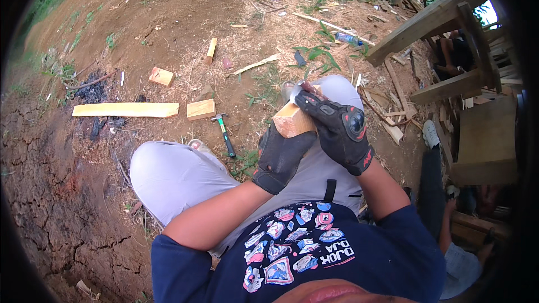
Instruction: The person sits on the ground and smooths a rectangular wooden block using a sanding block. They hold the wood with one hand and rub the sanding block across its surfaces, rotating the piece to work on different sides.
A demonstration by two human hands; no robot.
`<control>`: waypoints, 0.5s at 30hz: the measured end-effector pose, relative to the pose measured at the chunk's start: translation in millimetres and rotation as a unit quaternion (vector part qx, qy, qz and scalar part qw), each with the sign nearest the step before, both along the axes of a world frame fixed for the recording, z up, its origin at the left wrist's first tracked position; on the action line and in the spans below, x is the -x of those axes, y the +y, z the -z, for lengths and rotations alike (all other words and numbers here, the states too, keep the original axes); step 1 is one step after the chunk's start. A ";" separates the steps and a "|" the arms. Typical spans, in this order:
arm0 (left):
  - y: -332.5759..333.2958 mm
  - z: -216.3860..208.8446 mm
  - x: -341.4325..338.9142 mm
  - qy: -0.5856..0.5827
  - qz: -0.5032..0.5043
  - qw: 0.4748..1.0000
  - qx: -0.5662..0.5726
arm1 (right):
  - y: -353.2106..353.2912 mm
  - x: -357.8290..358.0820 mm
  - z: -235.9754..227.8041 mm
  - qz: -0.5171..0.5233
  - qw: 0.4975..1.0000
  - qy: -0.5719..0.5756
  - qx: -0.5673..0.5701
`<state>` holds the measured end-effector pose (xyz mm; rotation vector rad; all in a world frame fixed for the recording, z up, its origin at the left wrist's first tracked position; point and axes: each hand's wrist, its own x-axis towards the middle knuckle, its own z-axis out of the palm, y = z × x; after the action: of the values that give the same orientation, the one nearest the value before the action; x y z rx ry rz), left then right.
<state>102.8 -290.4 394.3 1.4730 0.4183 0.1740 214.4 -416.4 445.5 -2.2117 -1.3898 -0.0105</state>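
Both my hands wear black gloves and meet above my lap. A light wooden block (293, 120) is gripped in my left hand (283, 154), which wraps it from below. Over the block's far right edge, my right hand (337, 123) is closed on a small brown and silvery tool (305, 86). A shiny, blade-like part of it lies against the wood; its exact kind is hidden by the fingers. A hammer (224, 134) with a black and green handle lies on the ground beyond my left knee.
A long pale board (126, 110) and wooden blocks (201, 109) (161, 76) lie on the dirt at left. A wooden frame (432, 19) stands at right, near other people. Wood scraps, shavings and a plastic bottle (348, 38) are scattered ahead.
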 end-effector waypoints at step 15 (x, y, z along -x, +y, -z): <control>2.4 -6.4 -1.5 -0.013 0.001 0.998 0.053 | -19.5 -45.1 45.9 0.124 0.991 0.048 -0.019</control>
<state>104.3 -288.0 400.6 1.3648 0.3997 0.1658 259.5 -435.9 399.6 -2.3063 -1.0490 -0.0176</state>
